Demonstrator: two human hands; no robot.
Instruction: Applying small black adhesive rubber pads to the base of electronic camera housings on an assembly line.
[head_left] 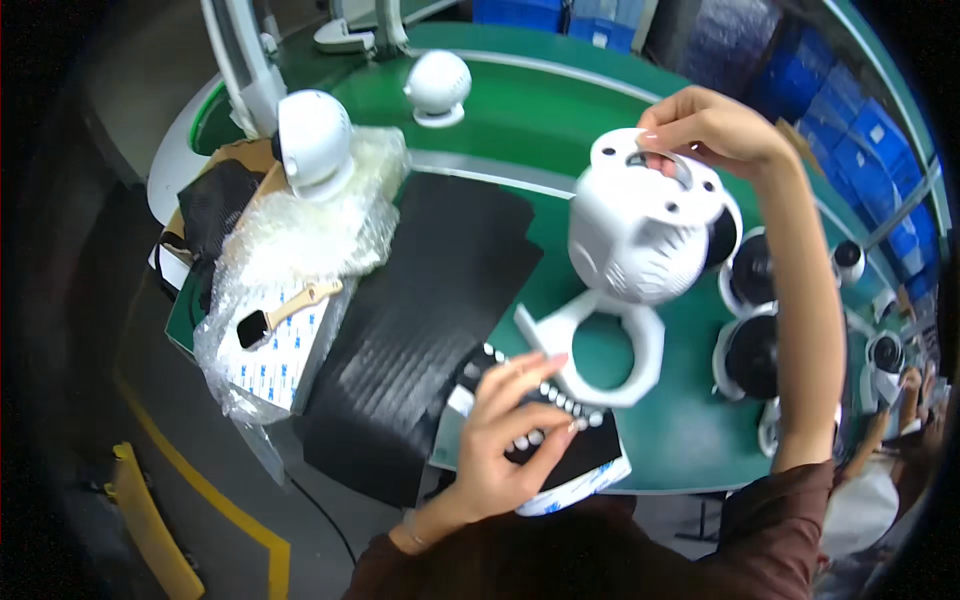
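My right hand (712,128) grips the top of a white dome-shaped camera housing (640,235) and holds it tilted above the green table (520,110). Under the housing lies a white ring-shaped bracket (610,350). My left hand (510,430) rests fingertips-down on a black sheet carrying rows of small white round pads (560,405), which sits on a stack of white-edged sheets (580,480) at the table's near edge.
A black foam mat (420,310) lies to the left. Further left sit bubble wrap (310,230), a small brush (280,315) and a white dome camera (312,140). Another white camera (438,88) stands at the back. Several more units (750,320) line the right; blue crates (860,130) beyond.
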